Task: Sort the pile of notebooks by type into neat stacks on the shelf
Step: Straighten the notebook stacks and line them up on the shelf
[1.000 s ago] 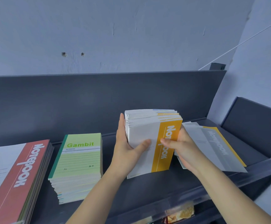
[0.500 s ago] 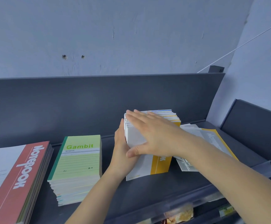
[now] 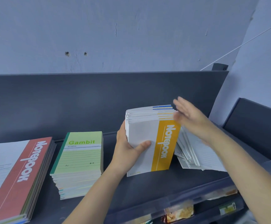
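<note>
Left hand [image 3: 128, 147]: grips the yellow-band stack [image 3: 141, 131] of notebooks. The thumb lies curled over the front cover and the palm is against the stack's left edge; the fingers behind are hidden. This grip matches the frame half a second earlier.

Right hand [image 3: 193, 120]: open, fingers straight and together, motion-blurred. Half a second earlier it lay flat across the front cover with the fingertips reaching towards the left hand. It now stands edge-on at the stack's upper right corner, beside the yellow spine band. Contact with the page edges cannot be confirmed because of the blur. The whole front cover, including the "Notebook" lettering, is now uncovered.

Yellow-band stack: between the two hands, on its lower edge and leaning back, in the same place on the shelf [image 3: 155, 188]. Whether the lower edge touches the shelf cannot be told.

Loose pile [image 3: 194, 152] of white notebooks: under the right forearm, just beside the held stack, fanned unevenly.

Green Gambit stack [image 3: 79, 159]: left of the left hand, apart from it, lying flat. Red-band stack [image 3: 18, 175]: further left. Neither has moved.
</note>
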Motion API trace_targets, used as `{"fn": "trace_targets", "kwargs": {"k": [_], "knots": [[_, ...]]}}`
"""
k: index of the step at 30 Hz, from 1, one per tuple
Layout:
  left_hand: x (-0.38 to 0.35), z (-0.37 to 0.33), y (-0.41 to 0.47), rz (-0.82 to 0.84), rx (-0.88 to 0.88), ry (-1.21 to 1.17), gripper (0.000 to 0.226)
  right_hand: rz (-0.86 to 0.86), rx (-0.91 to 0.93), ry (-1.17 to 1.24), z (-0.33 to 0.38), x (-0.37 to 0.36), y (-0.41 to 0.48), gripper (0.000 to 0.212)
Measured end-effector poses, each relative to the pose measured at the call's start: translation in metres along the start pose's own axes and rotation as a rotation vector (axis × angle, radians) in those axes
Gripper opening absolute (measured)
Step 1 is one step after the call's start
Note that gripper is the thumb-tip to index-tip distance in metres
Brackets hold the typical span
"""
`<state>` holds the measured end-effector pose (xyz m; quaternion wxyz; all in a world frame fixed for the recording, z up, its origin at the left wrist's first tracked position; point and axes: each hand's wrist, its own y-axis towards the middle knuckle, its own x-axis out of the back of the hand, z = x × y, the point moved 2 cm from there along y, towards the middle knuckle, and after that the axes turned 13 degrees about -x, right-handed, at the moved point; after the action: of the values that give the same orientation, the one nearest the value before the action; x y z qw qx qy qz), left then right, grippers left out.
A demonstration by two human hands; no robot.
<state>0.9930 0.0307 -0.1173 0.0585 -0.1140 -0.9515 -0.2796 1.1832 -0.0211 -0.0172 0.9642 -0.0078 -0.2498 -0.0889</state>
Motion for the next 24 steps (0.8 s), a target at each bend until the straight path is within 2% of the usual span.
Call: {"fn": "trace_targets", "kwargs": {"k": [1, 3, 6, 11, 14, 18, 21, 24], "knots": [[-0.001, 0.000, -0.001, -0.003, 0.012, -0.008, 0.089, 0.091, -0.033, 0.218, -0.013, -0.004, -0.001, 0.131], [-0.003, 0.001, -0.002, -0.015, 0.028, -0.047, 0.085, 0.197, -0.068, 0.416, -0.031, -0.019, -0.002, 0.109], [-0.003, 0.004, -0.002, -0.027, 0.049, -0.087, 0.084, 0.145, -0.154, 0.415, -0.050, -0.042, 0.005, 0.069], [-0.007, 0.008, -0.005, -0.041, -0.014, 0.052, 0.075, 0.037, -0.249, 0.312, -0.069, -0.050, 0.018, 0.046], [-0.010, 0.008, -0.004, -0.092, -0.029, 0.053, 0.066, -0.015, -0.223, 0.224, -0.066, -0.049, 0.018, 0.041], [-0.012, 0.005, -0.007, -0.113, -0.006, -0.015, 0.052, 0.139, -0.265, 0.262, -0.067, -0.046, 0.015, 0.046], [-0.012, 0.005, -0.011, -0.099, -0.004, -0.062, 0.058, 0.197, -0.265, 0.121, -0.071, -0.046, 0.012, 0.057], [-0.011, 0.004, -0.014, -0.115, 0.018, -0.102, 0.055, 0.169, -0.223, 0.113, -0.069, -0.047, 0.006, 0.050]]}}
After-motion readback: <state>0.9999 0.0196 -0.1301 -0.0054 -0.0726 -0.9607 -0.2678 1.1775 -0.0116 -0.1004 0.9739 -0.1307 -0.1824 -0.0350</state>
